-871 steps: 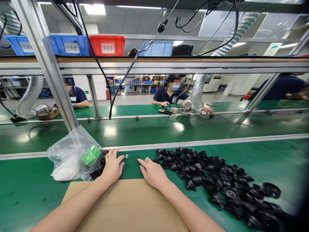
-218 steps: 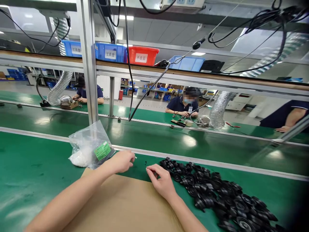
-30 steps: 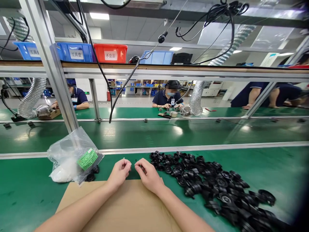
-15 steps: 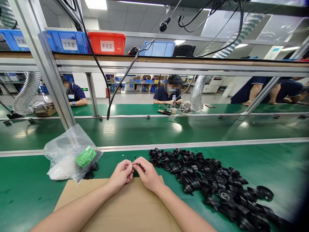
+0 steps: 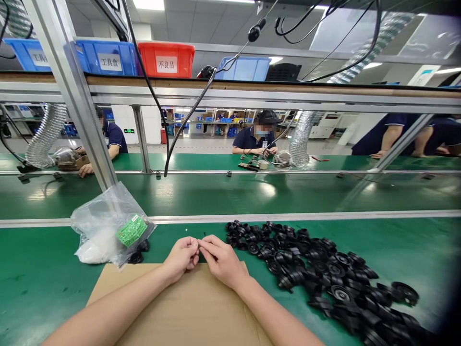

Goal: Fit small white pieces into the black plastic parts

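Note:
My left hand (image 5: 183,258) is closed in a pinch above the far edge of the cardboard sheet (image 5: 194,307). My right hand (image 5: 221,259) meets it fingertip to fingertip, its fingers pressed together. Whatever lies between the fingertips is too small to make out. To the right of my right hand spreads a large heap of round black plastic parts (image 5: 317,264) on the green table (image 5: 43,298). Left of my hands lies a clear plastic bag (image 5: 104,230) with a green circuit board (image 5: 131,230) and something white; a few black parts sit beside it.
A metal post (image 5: 77,96) rises behind the bag. Black cables (image 5: 187,125) hang over the middle. Blue bins and a red bin (image 5: 166,59) stand on the overhead shelf (image 5: 234,98). Several people sit or lean at the bench beyond, one person (image 5: 255,137) straight ahead.
The view has shifted slightly, moving most things a little right. My right fingers look straighter and closer together at the left fingertips. A person at the far left has lowered a hand onto the bench.

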